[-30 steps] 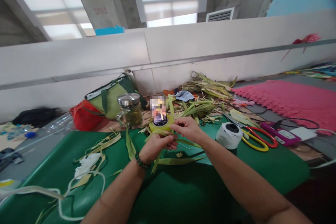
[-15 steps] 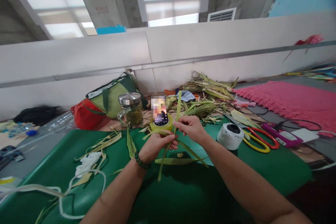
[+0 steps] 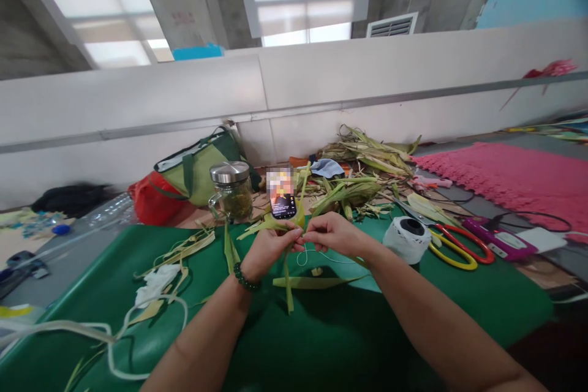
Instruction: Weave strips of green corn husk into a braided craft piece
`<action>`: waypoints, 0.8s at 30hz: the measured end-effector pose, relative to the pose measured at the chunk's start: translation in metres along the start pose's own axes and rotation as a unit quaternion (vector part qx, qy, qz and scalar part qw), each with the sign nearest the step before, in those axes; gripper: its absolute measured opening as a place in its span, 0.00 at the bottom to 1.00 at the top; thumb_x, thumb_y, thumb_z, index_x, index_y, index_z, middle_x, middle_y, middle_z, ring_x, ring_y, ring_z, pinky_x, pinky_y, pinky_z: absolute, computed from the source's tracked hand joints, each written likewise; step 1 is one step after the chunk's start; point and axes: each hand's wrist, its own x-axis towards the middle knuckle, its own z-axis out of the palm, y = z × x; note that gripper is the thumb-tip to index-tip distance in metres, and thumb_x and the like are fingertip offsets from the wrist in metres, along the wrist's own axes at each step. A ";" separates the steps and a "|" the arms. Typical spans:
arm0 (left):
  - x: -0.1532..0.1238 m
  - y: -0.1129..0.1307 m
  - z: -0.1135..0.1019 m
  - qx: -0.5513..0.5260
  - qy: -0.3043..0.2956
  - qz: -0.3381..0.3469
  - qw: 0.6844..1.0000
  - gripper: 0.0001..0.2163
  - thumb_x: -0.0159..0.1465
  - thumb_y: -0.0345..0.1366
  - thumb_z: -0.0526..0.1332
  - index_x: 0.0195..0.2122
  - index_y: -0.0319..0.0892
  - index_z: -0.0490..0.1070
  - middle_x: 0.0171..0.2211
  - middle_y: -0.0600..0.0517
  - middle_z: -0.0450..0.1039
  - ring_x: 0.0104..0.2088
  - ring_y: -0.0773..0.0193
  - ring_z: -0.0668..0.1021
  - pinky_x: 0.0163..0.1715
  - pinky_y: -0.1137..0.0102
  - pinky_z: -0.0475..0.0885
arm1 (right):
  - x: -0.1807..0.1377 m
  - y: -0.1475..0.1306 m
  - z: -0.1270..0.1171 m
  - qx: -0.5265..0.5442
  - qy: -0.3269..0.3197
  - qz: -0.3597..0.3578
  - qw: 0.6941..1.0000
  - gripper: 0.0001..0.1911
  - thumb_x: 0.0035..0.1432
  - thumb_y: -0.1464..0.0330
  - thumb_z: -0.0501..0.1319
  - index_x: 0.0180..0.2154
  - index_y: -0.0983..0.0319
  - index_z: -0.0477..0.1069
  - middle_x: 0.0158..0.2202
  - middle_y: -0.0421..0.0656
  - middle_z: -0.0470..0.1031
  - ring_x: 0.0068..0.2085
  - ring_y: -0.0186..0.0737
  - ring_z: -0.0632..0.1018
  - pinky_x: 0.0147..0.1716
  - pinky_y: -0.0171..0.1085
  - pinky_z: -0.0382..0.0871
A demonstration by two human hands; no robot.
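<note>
My left hand (image 3: 274, 250) is closed on a bundle of green husk strips (image 3: 288, 288); one hangs below the fingers, others stick out to the left and upward. Right beside it, my right hand (image 3: 334, 234) is pinched close to the left fingertips, and what lies in that pinch is too small to make out. A thin pale thread (image 3: 316, 252) loops on the mat just below the hands. Behind them a lit phone (image 3: 281, 199) leans in a yellow-green holder. A loose husk strip (image 3: 316, 282) lies flat on the green mat (image 3: 331, 337).
A white thread spool (image 3: 404, 244) and red-and-yellow-handled scissors (image 3: 459, 248) lie to the right, near a purple device (image 3: 498, 237). A lidded glass jar (image 3: 231, 195) stands at the left back. Piled corn husks (image 3: 367, 153) lie behind. A white cord (image 3: 108, 337) curls at the left front.
My right hand has come down and lies closer to my left. The upright strip beside it now leans further back, and the strip slanting to the lower right is largely hidden.
</note>
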 end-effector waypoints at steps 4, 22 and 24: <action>0.002 -0.004 0.000 0.032 0.014 0.014 0.999 0.16 0.45 0.45 0.70 0.25 0.38 0.70 0.20 0.52 0.76 0.22 0.65 0.78 0.23 0.74 0.71 | -0.004 -0.003 0.005 -0.100 0.034 -0.007 0.994 0.15 0.55 0.62 0.59 0.21 0.64 0.69 0.17 0.38 0.68 0.18 0.29 0.69 0.18 0.28 0.57; 0.001 0.005 -0.011 0.103 -0.026 -0.001 0.994 0.14 0.49 0.44 0.69 0.23 0.37 0.70 0.20 0.52 0.75 0.21 0.66 0.78 0.23 0.75 0.70 | -0.005 -0.003 0.002 -0.102 0.010 -0.010 0.995 0.13 0.56 0.65 0.57 0.23 0.64 0.69 0.18 0.38 0.69 0.20 0.30 0.70 0.20 0.29 0.61; 0.000 0.006 -0.013 0.110 -0.034 -0.006 0.993 0.14 0.49 0.43 0.69 0.22 0.37 0.70 0.19 0.53 0.74 0.20 0.68 0.77 0.22 0.75 0.70 | -0.005 -0.003 0.001 -0.110 0.004 -0.012 0.994 0.12 0.56 0.66 0.56 0.23 0.64 0.69 0.18 0.38 0.69 0.19 0.29 0.69 0.20 0.28 0.61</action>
